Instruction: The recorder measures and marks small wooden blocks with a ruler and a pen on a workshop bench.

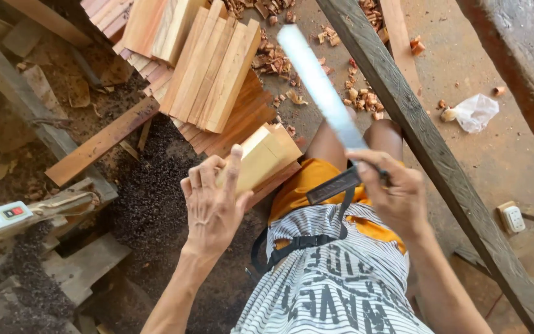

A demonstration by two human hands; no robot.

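Leftmost, switch box [4, 216] with red button, on grey timber beside dark sawdust [149, 204]. Further right, stack of cut boards [208, 74], long axes running from lower left to upper right. Centre, left hand [214, 207], seen from the back, fingers closed around pale wooden block [264, 158]; block held above the lap, long axis slanting from the palm up and to the right, free end toward the board stack. Right of centre, long flat blade [319, 89], motion-blurred, long axis running from the grip up and to the left, tip over the shaving-strewn floor. Right hand [397, 198] clenched on the blade's lower end, handle hidden inside the fist. Beyond, dark diagonal beam [428, 148]; far right, crumpled plastic bag [474, 111] and white wall socket [513, 218].
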